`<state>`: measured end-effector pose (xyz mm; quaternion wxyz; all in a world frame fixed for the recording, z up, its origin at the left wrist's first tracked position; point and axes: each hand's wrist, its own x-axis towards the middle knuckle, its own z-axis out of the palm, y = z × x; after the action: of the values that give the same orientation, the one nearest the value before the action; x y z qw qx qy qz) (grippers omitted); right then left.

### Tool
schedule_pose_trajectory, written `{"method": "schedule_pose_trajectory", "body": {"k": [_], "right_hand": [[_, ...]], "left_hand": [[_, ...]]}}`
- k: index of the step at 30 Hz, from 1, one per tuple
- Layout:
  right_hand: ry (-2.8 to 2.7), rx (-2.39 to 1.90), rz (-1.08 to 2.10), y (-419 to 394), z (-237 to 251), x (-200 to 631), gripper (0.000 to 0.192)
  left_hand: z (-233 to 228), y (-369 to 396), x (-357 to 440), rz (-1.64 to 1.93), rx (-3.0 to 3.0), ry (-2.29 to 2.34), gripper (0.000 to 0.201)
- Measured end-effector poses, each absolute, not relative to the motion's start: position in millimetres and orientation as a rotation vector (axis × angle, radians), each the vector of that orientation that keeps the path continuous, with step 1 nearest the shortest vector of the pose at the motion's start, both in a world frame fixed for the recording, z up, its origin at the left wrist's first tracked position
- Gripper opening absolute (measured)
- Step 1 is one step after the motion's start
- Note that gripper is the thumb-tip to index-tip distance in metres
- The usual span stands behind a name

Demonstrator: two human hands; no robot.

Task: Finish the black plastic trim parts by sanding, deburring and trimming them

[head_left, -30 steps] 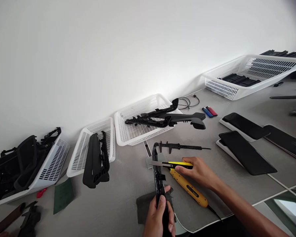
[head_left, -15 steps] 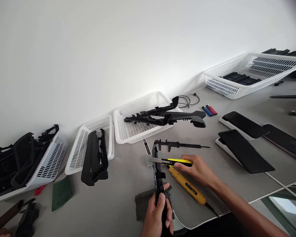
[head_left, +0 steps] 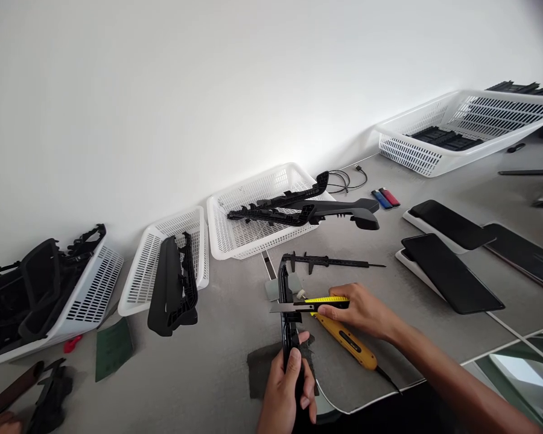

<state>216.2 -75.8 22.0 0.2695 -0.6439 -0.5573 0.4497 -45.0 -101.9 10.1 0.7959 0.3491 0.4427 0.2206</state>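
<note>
A long black plastic trim piece (head_left: 288, 313) is gripped at its near end by the left hand (head_left: 286, 392).
A yellow-and-black utility knife (head_left: 314, 303) is held in the right hand (head_left: 362, 311), its extended blade laid across the trim piece, above a grey table (head_left: 217, 355).

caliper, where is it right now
In the head view the caliper lies flat on the grey table, just right of centre, in front of the middle white basket and just beyond the right hand holding the yellow utility knife.
</note>
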Motion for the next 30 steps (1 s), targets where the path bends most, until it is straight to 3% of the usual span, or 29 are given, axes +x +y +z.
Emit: {"method": "schedule_pose_trajectory", "body": {"k": [11,25,30], "right_hand": [[-1.348,-1.809,1.1,-79,22,209,0.064],[-1.536,-1.702,1.257,-76,26,219,0.062],[-1.448,-1.669,1.08,-90,17,213,0.062]], "left_hand": [[13,-102,-45,0.464,0.752,0.933,0.095],[11,-104,-46,0.491,0.743,0.933,0.094],[0,-105,-47,0.52,0.735,0.89,0.089]]}}
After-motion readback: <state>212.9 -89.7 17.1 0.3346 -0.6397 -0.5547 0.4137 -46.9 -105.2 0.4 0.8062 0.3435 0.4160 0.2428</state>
